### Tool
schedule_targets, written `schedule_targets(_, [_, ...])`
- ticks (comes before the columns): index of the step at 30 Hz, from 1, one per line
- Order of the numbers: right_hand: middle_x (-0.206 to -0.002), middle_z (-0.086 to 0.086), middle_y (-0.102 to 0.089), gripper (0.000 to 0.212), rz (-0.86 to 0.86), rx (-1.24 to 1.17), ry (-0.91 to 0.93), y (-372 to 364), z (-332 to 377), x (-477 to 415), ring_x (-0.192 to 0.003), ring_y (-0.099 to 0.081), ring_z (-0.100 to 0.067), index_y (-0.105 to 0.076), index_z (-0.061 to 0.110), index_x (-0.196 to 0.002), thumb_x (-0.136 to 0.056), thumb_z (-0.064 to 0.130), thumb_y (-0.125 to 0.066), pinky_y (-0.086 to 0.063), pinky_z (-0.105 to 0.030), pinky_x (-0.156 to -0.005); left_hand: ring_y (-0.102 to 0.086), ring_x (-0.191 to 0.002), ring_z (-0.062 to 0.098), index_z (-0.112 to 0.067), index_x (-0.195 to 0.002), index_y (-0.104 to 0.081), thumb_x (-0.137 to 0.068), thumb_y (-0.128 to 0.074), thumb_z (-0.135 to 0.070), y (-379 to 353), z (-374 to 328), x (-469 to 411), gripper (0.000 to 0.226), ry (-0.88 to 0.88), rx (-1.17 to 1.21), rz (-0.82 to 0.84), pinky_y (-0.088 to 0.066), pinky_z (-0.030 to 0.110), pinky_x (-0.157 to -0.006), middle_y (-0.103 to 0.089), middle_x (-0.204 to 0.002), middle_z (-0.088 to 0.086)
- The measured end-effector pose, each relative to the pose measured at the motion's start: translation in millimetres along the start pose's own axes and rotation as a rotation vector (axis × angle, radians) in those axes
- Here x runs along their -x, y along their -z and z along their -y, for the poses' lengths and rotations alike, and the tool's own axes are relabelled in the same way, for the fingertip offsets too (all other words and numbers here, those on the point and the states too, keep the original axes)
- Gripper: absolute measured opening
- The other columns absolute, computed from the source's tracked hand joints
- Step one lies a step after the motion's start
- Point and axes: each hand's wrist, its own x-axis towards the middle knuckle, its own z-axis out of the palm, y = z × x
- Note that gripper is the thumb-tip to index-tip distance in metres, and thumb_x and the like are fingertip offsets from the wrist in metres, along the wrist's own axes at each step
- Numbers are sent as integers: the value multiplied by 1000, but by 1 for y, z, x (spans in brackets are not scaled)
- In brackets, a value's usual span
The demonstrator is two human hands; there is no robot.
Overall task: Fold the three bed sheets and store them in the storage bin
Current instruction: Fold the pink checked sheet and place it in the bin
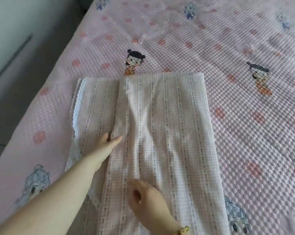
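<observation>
A pale pink checked bed sheet (168, 116) with dotted stripes and a white lace edge lies on the bed, folded into a long strip running away from me. An upper layer covers its right part, with the layer's edge running down the middle left. My left hand (109, 141) reaches onto the sheet at that edge; its fingertips slip under the fold and the thumb lies on top. My right hand (146, 199) rests on the near part of the sheet with fingers relaxed. No other sheets and no storage bin are in view.
The bed is covered by a pink quilted spread (245, 124) printed with cartoon figures. The bed's left edge runs diagonally, with grey floor (24, 68) beyond it. A gold bracelet (184, 230) is on my right wrist.
</observation>
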Motion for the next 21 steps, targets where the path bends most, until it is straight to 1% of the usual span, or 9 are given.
schedule_targets(3, [-78, 6, -66, 18, -554, 193, 165, 19, -20, 0, -80, -50, -6, -60, 22, -89, -78, 24, -46, -40, -16, -71, -44, -127, 26, -14, -140, -34, -79, -64, -46, -12, -5, -16, 75, -42, -51, -36, -36, 45, -106, -44, -141, 6])
schedule_targets(5, [-98, -2, -68, 29, -678, 322, 77, 36, -31, -3, -99, -46, -13, -55, 20, -104, -78, 27, -45, -33, -26, -88, -47, -124, 28, -10, -139, -36, -82, -64, -36, -17, -8, -24, 68, -103, -129, -111, -37, 45, -105, -47, -139, 10])
schedule_targets(7, [-123, -10, -60, 42, -663, 487, -18, 50, -46, -7, -120, -35, -23, -46, 19, -122, -85, 37, -39, -17, -34, -105, -49, -122, 29, -7, -136, -40, -86, -60, -26, -22, -6, -28, 56, -159, -215, -182, -38, 43, -104, -51, -135, 12])
schedule_targets(8, [-129, -12, -55, 45, -560, 565, -69, 50, -53, -12, -125, -31, -25, -42, 18, -128, -91, 42, -32, -7, -35, -110, -51, -120, 29, -7, -135, -42, -87, -58, -25, -22, -3, -28, 53, -178, -248, -205, -40, 42, -103, -52, -133, 12])
schedule_targets(10, [-135, -13, -50, 56, -339, 655, -156, 44, -62, -18, -131, -29, -27, -37, 16, -135, -96, 48, -12, 4, -34, -113, -54, -116, 27, -10, -134, -43, -87, -58, -33, -22, 2, -24, 54, -227, -301, -241, -43, 41, -99, -54, -130, 10])
schedule_targets(12, [-144, -14, -37, 67, -260, 669, -239, 38, -66, -28, -137, -22, -26, -28, 15, -141, -94, 52, 2, 11, -33, -112, -48, -120, 29, -12, -136, -41, -83, -60, -42, -13, 6, -20, 63, -292, -433, -364, -39, 41, -102, -49, -135, 9])
schedule_targets(15, [-139, -19, -43, 59, -346, 668, -205, 29, -54, -45, -135, -25, -28, -35, 13, -138, -97, 43, -5, 3, -36, -111, -28, -134, 35, -8, -140, -33, -80, -65, -40, 25, 15, -14, 76, -228, -518, -589, -21, 44, -110, -30, -147, 18])
schedule_targets(17, [-134, -19, -49, 51, -351, 682, -74, 19, -38, -61, -130, -26, -28, -35, 17, -135, -99, 37, -5, -2, -39, -110, -30, -132, 38, -3, -141, -29, -80, -65, -38, 57, 27, -10, 78, -72, -462, -641, -24, 46, -110, -33, -144, 22])
schedule_targets(21, [-133, -13, -52, 45, -276, 776, 49, 1, -27, -94, -134, -31, -26, -43, 22, -132, -98, 35, -16, -3, -42, -110, -52, -115, 31, -5, -128, -49, -82, -66, -33, 92, 42, -9, 56, -20, -198, -433, -41, 36, -90, -57, -124, 11])
